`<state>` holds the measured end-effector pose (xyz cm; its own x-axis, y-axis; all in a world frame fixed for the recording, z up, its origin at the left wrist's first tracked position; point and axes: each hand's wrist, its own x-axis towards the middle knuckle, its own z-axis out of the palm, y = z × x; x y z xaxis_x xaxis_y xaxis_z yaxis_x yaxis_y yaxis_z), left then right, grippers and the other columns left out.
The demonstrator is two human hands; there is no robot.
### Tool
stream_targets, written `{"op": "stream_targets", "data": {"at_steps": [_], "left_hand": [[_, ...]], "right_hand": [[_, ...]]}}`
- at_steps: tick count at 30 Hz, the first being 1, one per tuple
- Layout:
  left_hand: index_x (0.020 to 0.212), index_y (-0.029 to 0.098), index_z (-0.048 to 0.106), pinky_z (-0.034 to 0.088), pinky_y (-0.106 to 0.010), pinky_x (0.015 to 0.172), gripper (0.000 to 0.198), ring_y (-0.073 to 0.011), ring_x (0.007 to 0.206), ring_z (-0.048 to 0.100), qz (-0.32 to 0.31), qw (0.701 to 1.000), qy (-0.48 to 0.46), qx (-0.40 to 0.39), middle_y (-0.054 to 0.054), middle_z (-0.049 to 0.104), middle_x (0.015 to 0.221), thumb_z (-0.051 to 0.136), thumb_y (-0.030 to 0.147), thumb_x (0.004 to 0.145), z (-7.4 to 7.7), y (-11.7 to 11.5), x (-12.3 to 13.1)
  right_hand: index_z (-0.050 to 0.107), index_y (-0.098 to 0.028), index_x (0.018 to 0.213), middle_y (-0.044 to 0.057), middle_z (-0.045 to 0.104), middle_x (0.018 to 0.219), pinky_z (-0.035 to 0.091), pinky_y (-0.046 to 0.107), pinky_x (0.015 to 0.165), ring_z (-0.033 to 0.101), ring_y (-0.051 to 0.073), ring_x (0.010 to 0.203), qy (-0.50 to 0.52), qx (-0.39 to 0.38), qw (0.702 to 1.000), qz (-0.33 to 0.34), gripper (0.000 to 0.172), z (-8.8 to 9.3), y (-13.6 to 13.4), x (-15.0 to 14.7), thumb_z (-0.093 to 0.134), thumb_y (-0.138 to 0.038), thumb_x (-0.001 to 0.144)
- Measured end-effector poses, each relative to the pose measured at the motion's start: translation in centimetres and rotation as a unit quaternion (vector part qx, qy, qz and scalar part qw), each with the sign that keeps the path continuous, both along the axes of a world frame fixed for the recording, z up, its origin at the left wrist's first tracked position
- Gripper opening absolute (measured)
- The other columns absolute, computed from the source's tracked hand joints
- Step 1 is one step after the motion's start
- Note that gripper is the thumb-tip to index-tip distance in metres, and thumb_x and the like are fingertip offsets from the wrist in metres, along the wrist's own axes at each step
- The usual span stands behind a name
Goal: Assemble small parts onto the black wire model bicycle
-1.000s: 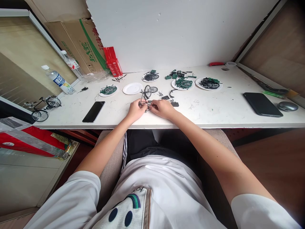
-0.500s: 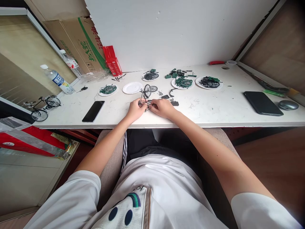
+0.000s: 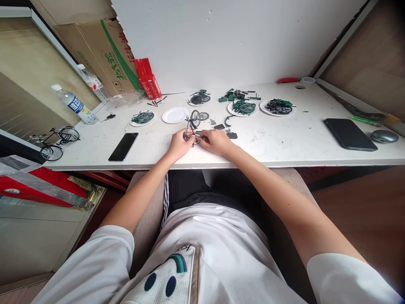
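Note:
A small, partly built model bicycle (image 3: 192, 125) stands on the white table (image 3: 284, 143), one spoked wheel raised at its far end. My left hand (image 3: 179, 145) is closed on the near end of its frame. My right hand (image 3: 216, 141) pinches a small part against the same spot from the right. Both hands rest on the tabletop close to its front edge. A loose wheel (image 3: 204, 116) and small dark pieces (image 3: 232, 135) lie just beyond my fingers.
Paper plates hold green and black parts (image 3: 243, 108), and one plate (image 3: 175, 115) is bare. A black phone (image 3: 123, 146) lies left, a second phone (image 3: 350, 134) and a mouse (image 3: 384, 136) right. A finished model bike (image 3: 55, 142), bottles (image 3: 74, 104) and a cardboard box (image 3: 101, 55) stand at the left.
Both hands stay on the model bicycle with only small finger movements. The view has shifted slightly downward.

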<state>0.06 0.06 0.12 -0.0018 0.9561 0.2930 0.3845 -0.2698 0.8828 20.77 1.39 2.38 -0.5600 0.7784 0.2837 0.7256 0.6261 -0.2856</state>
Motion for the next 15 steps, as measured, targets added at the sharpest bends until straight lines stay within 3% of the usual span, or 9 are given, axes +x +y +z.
{"op": "stream_targets", "data": {"at_steps": [15], "left_hand": [[0.106,0.016,0.076,0.063,-0.031,0.082,0.022,-0.0197,0.084,0.079,0.004,1.000,0.002,-0.001,-0.009,0.082,0.100,0.070,0.021,0.086,0.26,-0.18,0.08]], "right_hand": [[0.076,-0.016,0.111,0.013,0.081,0.098,0.028,0.032,0.068,0.069,0.025,0.083,0.004,0.001,1.000,0.001,0.033,0.10,-0.11,-0.07,0.051,-0.037,0.107]]}}
